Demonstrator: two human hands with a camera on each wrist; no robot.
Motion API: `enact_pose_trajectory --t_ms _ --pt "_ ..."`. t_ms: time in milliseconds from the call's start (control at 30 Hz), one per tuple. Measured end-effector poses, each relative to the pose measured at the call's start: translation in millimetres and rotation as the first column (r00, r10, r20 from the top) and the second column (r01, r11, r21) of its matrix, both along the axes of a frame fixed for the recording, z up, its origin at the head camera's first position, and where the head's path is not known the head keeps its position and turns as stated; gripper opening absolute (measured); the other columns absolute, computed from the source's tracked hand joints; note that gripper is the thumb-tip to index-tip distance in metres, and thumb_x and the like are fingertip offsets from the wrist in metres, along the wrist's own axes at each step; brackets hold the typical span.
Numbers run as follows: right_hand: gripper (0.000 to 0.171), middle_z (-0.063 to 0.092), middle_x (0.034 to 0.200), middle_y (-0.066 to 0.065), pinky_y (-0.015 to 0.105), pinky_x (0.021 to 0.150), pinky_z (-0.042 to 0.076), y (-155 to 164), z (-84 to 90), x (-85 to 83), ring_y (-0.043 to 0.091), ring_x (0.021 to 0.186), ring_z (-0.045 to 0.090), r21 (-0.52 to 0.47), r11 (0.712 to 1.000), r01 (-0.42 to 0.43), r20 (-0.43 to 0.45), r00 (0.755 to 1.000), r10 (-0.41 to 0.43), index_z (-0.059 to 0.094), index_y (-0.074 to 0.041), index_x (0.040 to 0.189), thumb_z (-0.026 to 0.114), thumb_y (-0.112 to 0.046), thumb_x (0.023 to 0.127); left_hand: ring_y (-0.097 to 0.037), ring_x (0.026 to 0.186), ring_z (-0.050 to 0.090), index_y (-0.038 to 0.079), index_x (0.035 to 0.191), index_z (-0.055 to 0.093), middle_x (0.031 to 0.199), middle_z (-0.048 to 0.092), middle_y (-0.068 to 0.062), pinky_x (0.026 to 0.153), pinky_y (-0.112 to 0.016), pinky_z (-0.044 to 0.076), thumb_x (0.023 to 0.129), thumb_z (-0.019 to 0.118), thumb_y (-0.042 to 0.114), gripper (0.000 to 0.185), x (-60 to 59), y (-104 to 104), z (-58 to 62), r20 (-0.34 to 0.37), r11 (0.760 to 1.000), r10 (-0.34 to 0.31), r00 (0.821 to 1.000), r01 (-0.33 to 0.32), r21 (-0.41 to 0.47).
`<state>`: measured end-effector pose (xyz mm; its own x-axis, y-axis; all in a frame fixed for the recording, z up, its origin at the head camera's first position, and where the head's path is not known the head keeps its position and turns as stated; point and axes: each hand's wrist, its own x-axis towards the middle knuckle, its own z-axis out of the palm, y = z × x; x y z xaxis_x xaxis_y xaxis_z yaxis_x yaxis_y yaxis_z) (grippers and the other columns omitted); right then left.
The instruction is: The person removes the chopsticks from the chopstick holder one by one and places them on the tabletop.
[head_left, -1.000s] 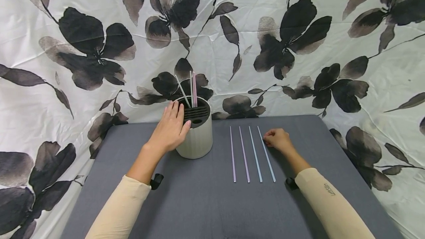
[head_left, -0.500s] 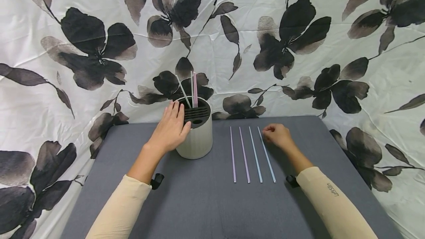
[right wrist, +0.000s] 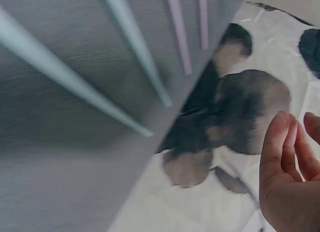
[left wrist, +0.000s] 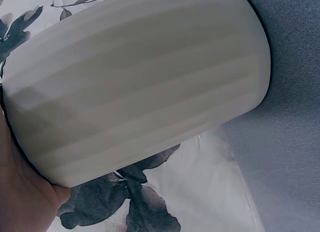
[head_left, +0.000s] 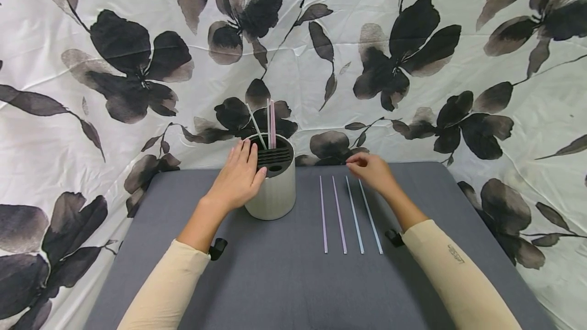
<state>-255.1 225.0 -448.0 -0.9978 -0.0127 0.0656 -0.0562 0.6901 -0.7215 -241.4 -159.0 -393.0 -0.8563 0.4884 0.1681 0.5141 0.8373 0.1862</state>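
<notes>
head view, mid-frame: left hand (head_left: 238, 180) grips cup (head_left: 275, 187); right hand (head_left: 370, 171), fingers loosely curled, holds nothing, above straws (head_left: 350, 215). left wrist cam: just cup wall.

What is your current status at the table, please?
Left hand holds the ribbed white cylindrical holder. Right hand empty, fingers loosely curled, above the far ends of four thin pastel straws lying parallel on the grey table. Nothing in the way.
</notes>
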Motion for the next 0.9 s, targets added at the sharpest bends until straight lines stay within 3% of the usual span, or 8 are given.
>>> enact_pose_trajectory --t_ms 267,433,600,900 --pt "0.026 0.076 0.106 0.018 0.036 0.078 0.062 -35.4 33.5 -20.9 0.034 0.096 0.074 -0.122 0.988 -0.093 -0.071 0.994 0.085 0.073 -0.003 0.118 0.07 -0.021 0.1 -0.044 0.159 0.009 -0.01 0.159 0.023 0.167 0.017 -0.032 0.129 -0.055 0.012 0.109 0.032 0.04 0.072 -0.9 0.0 -1.6 0.009 1.0 0.001 1.0 -0.001 -0.004" --pt "0.026 0.077 0.108 0.01 0.037 0.082 0.058 -59.6 51.1 -33.9 0.024 0.098 0.073 -0.11 0.986 -0.124 -0.118 0.987 0.111 0.074 -0.009 0.118 0.073 -0.027 0.098 -0.044 0.159 0.01 -0.01 0.159 0.024 0.167 0.018 -0.032 0.13 -0.055 0.011 0.109 0.033 0.04 0.071 -1.1 -0.9 -2.2 0.003 1.0 0.003 1.0 -0.003 -0.003" --pt "0.032 0.077 0.114 0.011 0.039 0.087 0.057 -82.9 67.2 -44.5 0.026 0.105 0.073 -0.125 0.978 -0.168 -0.162 0.976 0.147 0.073 -0.004 0.121 0.073 -0.027 0.098 -0.044 0.159 0.01 -0.01 0.16 0.024 0.167 0.018 -0.032 0.13 -0.055 0.01 0.109 0.033 0.04 0.072 -1.0 -0.8 -2.4 -0.001 1.0 0.002 1.0 -0.002 0.0" --pt "0.028 0.076 0.114 0.012 0.04 0.089 0.057 -120.4 78.2 -57.1 0.025 0.103 0.073 -0.15 0.964 -0.219 -0.161 0.967 0.195 0.071 -0.005 0.12 0.073 -0.023 0.098 -0.044 0.159 0.01 -0.01 0.159 0.024 0.168 0.017 -0.032 0.129 -0.055 0.012 0.109 0.033 0.04 0.072 -1.4 0.4 -2.3 -0.005 1.0 0.002 1.0 -0.002 0.001"
